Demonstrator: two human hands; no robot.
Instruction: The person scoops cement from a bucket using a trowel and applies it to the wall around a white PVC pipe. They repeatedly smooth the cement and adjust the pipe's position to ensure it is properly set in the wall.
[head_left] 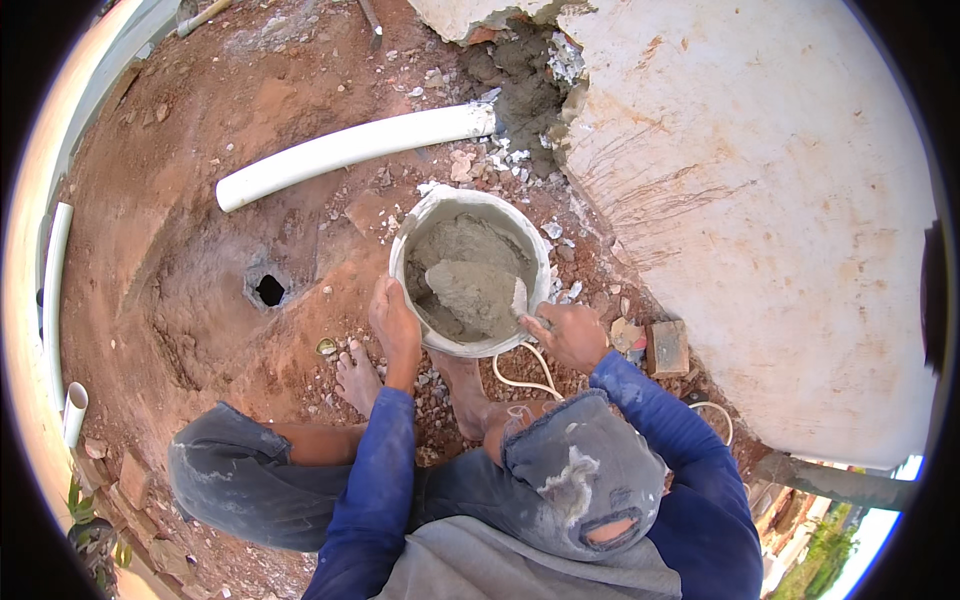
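Note:
A white bucket [543,262] of wet grey mortar [465,237] stands on the dirt in front of me. My left hand [396,325] grips its left side near the rim. At the right rim, my right hand [572,335] is closed around the handle of a trowel [519,298]. The trowel's blade lies inside the bucket, mostly hidden under a heap of mortar. A looped white cord or handle [540,386] shows just below the bucket, by my foot.
A white plastic pipe [350,155] runs to a mortar-packed break [525,90] in the pale wall [760,220]. A small hole [270,290] opens in the reddish soil at left. More pipe [55,300] lies along the left edge. A brick [668,348] sits by the wall.

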